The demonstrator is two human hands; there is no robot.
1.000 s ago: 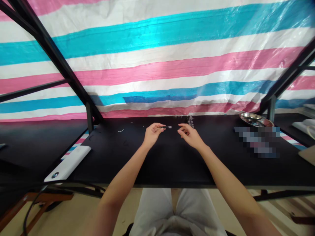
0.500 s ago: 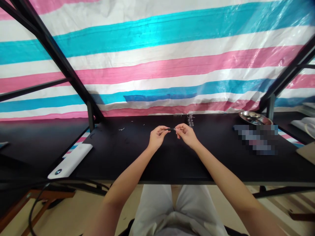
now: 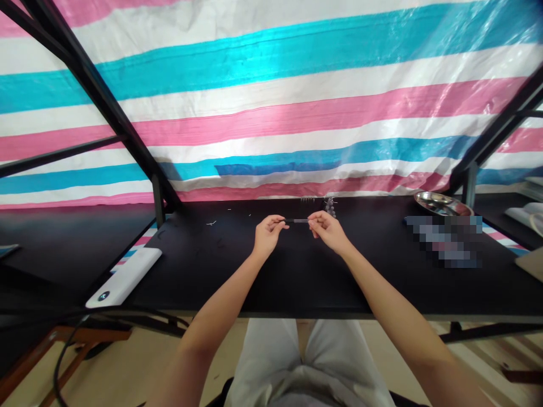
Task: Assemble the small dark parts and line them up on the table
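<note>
A slim pen (image 3: 296, 221), black on its left part and clear grey on its right, lies level between my two hands above the black table. My left hand (image 3: 268, 233) pinches its left end between thumb and fingers. At the right end my right hand (image 3: 326, 228) closes thumb and fingertips on the clear part. Both tips of the pen are hidden by my fingers. Just behind my right hand sits a small cluster of clear and white parts (image 3: 330, 206), partly covered by the hand.
A row of small thin pieces (image 3: 307, 199) lies at the table's back edge. Small white scraps (image 3: 211, 223) are to the left. A white power bank (image 3: 125, 277) with a cable rests front left. A shiny metal dish (image 3: 443, 204) stands back right, near a blurred-out patch. Black frame bars (image 3: 106, 107) slant at both sides.
My hands have drawn slightly apart, the right one moving right and the left one left. More of the pen, including its clear part, now shows between them.
</note>
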